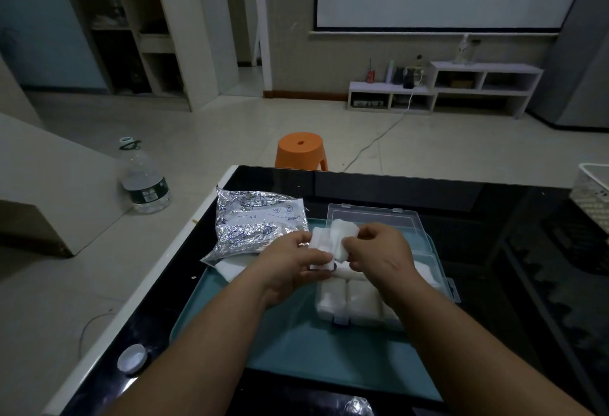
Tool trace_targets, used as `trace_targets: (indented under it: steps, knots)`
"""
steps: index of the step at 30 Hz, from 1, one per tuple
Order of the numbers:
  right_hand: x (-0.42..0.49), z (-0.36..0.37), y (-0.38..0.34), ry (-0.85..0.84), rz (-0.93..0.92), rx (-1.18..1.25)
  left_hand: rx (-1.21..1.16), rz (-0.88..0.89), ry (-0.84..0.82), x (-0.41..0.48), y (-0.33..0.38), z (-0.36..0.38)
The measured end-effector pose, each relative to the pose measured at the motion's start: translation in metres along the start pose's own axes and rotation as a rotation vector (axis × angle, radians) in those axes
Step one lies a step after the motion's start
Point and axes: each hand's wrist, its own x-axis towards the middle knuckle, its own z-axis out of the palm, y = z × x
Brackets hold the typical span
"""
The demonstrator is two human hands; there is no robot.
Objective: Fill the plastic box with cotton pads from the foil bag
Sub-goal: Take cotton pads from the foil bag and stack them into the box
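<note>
A clear plastic box (359, 311) lies open on a teal tray (296, 343), its lid (379, 217) folded back. White cotton pads fill its near compartments. A crinkled silver foil bag (253, 221) lies left of the box, partly on the tray. Above the box, my left hand (290, 267) and my right hand (379, 254) meet and together hold a stack of white cotton pads (336, 241). The left fingers curl round the stack's left side; the right fingers pinch its right side. More white padding (230, 269) pokes out under the bag.
The tray sits on a black glossy table (428, 191). A white bottle cap (131, 358) lies at the table's front left. A white basket (593, 194) stands at the right edge. An orange stool (301, 148) and a large water bottle (145, 181) stand on the floor.
</note>
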Motion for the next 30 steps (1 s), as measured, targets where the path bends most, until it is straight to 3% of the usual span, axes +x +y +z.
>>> trace_targets:
  steps: [6,14,19,25,30]
  knots:
    - [0.0,0.001,0.0,0.002,-0.008,-0.004,0.121,0.05,0.061,0.004,-0.003,0.003]
    - [0.0,0.0,0.001,0.01,-0.021,-0.032,0.102,0.023,0.07,0.007,-0.005,0.002]
    - [0.003,-0.008,0.003,0.151,-0.075,0.02,0.125,0.043,0.184,0.011,-0.004,0.0]
    - [-0.003,-0.008,-0.005,-0.025,-0.052,0.216,0.131,0.098,0.251,0.016,-0.006,-0.004]
    - [-0.005,-0.004,-0.007,-0.003,-0.047,0.175,0.121,0.122,0.196,0.017,-0.007,-0.001]
